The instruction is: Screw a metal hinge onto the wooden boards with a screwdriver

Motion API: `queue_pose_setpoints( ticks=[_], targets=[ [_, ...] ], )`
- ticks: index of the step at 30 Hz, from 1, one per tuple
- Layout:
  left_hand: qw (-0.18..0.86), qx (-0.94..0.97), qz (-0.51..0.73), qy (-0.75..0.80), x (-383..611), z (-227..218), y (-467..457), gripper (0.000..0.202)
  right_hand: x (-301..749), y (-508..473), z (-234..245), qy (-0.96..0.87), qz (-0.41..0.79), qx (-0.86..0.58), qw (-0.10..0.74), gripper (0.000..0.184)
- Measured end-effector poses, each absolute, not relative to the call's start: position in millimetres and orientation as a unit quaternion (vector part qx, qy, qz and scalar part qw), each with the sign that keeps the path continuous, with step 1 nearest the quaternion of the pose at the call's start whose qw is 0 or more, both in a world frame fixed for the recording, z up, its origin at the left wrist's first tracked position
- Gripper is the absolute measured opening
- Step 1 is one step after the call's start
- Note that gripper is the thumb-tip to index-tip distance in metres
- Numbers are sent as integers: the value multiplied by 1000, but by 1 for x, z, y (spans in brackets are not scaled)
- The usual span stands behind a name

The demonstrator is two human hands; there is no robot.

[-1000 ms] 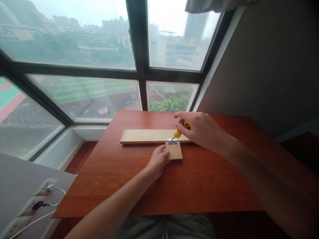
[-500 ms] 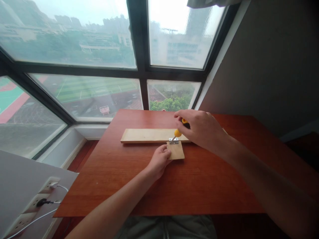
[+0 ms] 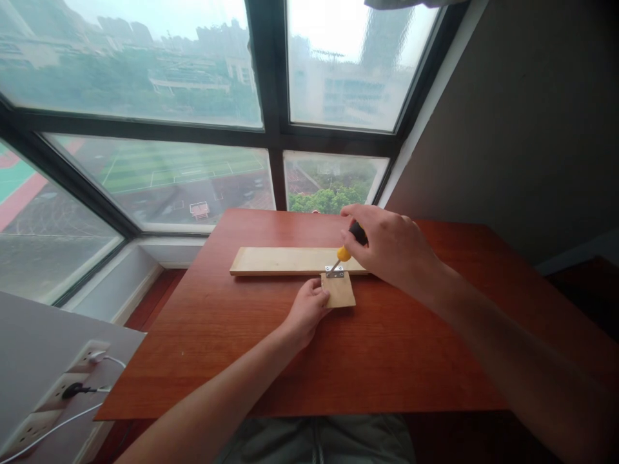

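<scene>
My right hand [image 3: 389,241] is closed around a screwdriver [image 3: 343,253] with a yellow and black handle. Its shaft slants down to the left, and the tip meets a small metal hinge [image 3: 334,271]. That hinge joins a small square wooden piece [image 3: 340,293] to the near edge of a long pale wooden board [image 3: 285,260]. With thumb on top, my left hand [image 3: 309,308] grips the square piece by its left side; the fingers beneath are hidden. The right part of the long board is covered by my right hand.
The reddish-brown table [image 3: 203,361] extends under everything, its near edge close to my lap. Large windows [image 3: 184,174] rise behind it. Wall sockets [image 3: 62,390] with plugged-in cables are at the lower left, beside the table.
The screwdriver handle has turned within my right hand, with more black showing now. My left hand keeps its hold on the square piece. The view has shifted slightly.
</scene>
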State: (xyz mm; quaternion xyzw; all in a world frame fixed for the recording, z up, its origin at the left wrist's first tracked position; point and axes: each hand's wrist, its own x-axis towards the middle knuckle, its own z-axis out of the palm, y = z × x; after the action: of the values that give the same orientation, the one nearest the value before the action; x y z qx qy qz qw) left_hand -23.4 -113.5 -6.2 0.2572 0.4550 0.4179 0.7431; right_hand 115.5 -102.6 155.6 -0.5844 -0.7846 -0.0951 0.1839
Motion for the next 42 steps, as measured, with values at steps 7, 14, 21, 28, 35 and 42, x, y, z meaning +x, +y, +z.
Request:
queue_pose_setpoints(
  ticks=[7, 14, 21, 28, 35, 42],
  targets=[
    [747, 258, 422, 445, -23, -5, -114, 33, 114, -110, 160, -809, -50, -557, 182, 48],
    [750, 262, 421, 438, -24, -7, -113, 36, 114, -105, 159, -807, -45, -560, 183, 31],
    [759, 266, 424, 417, -25, -8, -113, 40, 117, -108, 159, -808, -25, -551, 208, 45],
    [755, 277, 421, 420, -26, -10, -112, 45, 118, -106, 159, -807, -35, -556, 197, 34],
    [754, 272, 422, 423, -27, -7, -113, 44, 120, -110, 159, -818, -6, -535, 211, 42],
    [752, 280, 415, 430, -26, -5, -112, 42, 120, -110, 159, -810, -28, -548, 207, 34]
  ],
)
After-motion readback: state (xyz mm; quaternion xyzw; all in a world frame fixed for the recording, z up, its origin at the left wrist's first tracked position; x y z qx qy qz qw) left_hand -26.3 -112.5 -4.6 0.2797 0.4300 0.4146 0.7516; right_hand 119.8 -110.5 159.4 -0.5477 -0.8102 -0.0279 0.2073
